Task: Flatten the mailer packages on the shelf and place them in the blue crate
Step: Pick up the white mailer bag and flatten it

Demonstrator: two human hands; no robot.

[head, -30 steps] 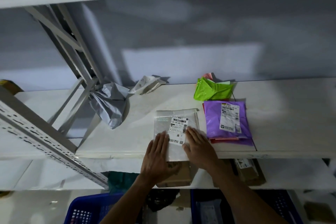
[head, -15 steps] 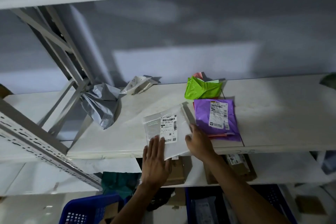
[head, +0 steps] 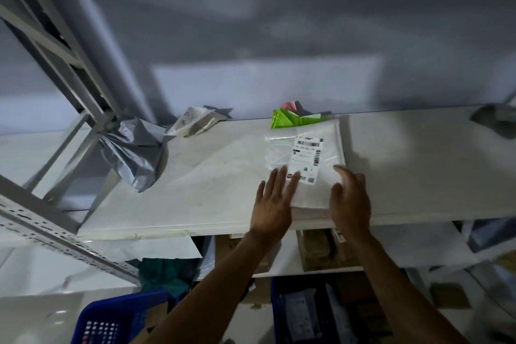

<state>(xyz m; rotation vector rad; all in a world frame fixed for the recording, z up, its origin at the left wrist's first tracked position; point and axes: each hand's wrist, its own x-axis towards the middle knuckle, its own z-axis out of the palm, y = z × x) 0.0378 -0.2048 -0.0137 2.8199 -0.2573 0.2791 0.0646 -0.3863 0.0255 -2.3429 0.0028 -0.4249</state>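
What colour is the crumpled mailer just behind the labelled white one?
The crumpled mailer is bright green; the head view shows it best.

labelled mailer on shelf | crumpled mailer left | crate below

A flat white plastic mailer with a barcode label lay near the front edge of the white shelf, a crumpled green mailer just behind it.
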